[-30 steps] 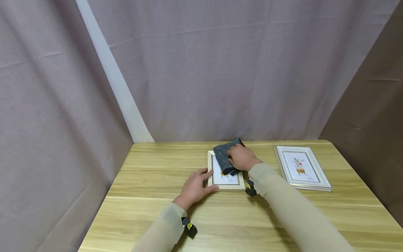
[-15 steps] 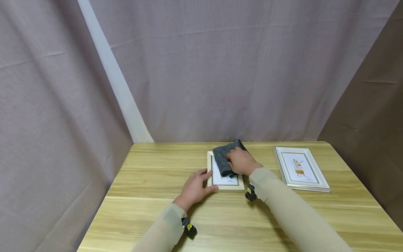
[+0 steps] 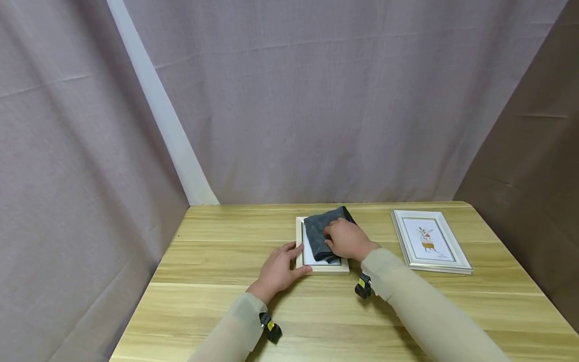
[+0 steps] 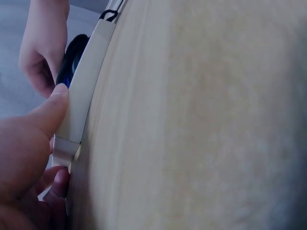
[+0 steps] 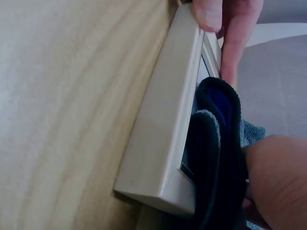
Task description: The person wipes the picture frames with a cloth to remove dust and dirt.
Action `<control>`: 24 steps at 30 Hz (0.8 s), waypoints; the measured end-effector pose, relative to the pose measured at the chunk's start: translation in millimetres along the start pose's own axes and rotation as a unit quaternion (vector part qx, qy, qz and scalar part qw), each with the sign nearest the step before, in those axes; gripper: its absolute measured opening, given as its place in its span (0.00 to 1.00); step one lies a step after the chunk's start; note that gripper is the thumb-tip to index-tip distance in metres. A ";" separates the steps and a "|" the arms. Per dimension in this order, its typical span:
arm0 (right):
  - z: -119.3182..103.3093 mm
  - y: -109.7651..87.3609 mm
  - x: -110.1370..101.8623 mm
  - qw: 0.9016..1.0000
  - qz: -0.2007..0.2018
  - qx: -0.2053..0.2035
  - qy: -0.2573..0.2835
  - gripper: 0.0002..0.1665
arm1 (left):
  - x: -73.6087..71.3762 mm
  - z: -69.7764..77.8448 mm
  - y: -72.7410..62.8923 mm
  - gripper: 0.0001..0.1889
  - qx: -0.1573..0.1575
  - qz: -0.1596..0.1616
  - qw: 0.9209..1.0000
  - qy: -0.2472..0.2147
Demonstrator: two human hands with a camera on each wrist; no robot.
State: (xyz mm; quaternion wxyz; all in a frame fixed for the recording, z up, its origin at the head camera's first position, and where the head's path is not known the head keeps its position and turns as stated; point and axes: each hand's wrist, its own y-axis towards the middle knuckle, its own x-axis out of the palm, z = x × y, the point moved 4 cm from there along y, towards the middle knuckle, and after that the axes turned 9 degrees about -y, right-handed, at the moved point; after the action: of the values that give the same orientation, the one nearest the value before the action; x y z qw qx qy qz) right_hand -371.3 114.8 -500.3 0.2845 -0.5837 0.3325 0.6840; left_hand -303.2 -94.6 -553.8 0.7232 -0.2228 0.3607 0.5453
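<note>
A cream picture frame point(image 3: 300, 261) lies flat on the wooden table, its print mostly covered by a folded dark grey cloth point(image 3: 321, 234). My left hand point(image 3: 277, 270) holds the frame at its near left corner. In the left wrist view the thumb point(image 4: 58, 98) lies on the near edge and the fingers point(image 4: 58, 184) bend around the side. With curled fingers my right hand point(image 3: 348, 239) grips the cloth and presses it onto the frame's face. Thick folded layers of the cloth point(image 5: 216, 129) show over the near edge in the right wrist view.
To the right lies a white picture frame point(image 3: 459, 256) with a plant print, apparently stacked on another. The wooden table point(image 3: 217, 261) ends at a mauve curtain point(image 3: 289, 125) behind. A brown cloth panel point(image 3: 534, 166) hangs on the right.
My right hand has drawn the cloth slightly toward the near edge of the frame, covering the print's lower part. The left hand stays at the corner.
</note>
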 end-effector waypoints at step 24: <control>-29.7 -35.8 -12.4 0.999 0.009 -0.034 0.004 0.11 | 1.0 0.5 -1.6 0.42 0.002 0.007 1.000 -0.009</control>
State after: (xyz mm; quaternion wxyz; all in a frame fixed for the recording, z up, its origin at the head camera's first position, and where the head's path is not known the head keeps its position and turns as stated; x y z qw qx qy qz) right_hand -323.4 113.6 -495.4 0.2566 -0.5927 0.3153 0.6954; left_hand -301.4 -94.1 -554.4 0.7231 -0.2143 0.3570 0.5512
